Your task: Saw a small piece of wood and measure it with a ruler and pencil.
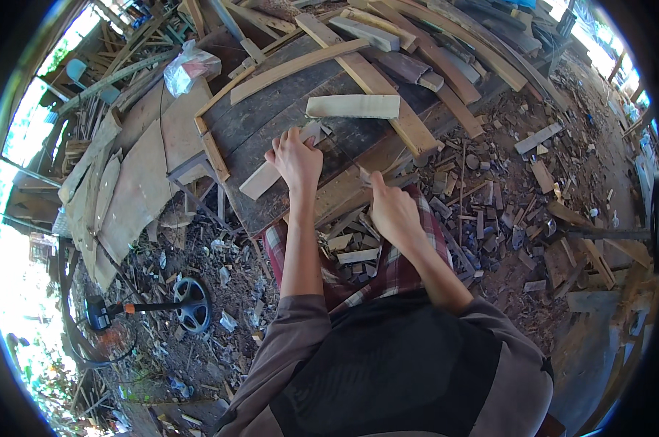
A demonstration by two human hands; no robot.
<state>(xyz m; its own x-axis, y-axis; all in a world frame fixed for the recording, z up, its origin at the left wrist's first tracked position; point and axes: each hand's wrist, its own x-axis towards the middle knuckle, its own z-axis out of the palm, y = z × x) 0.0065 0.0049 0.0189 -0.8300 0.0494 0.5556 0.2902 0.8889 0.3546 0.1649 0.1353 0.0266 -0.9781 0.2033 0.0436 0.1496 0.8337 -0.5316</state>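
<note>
My left hand [295, 160] is closed on a pale short wooden board [258, 180] lying at a slant on the dark, worn bench top [246, 132]. Small offcuts [326, 131] lie by that board's far end. Low to the right, at the bench's near edge, my right hand [393, 207] is closed around a small thin object [365, 175], too small to make out, with the index finger along it. A cream curved wood piece [351, 106] sits just beyond both hands, partly over a long tan plank [409, 125].
Curved planks [453, 62] are piled at the back; plywood sheets [125, 211] and a plastic bag [190, 69] lie left. Scrap wood covers the ground [508, 226] at right and below the bench. A long tool with a wheel-like part [192, 303] lies lower left.
</note>
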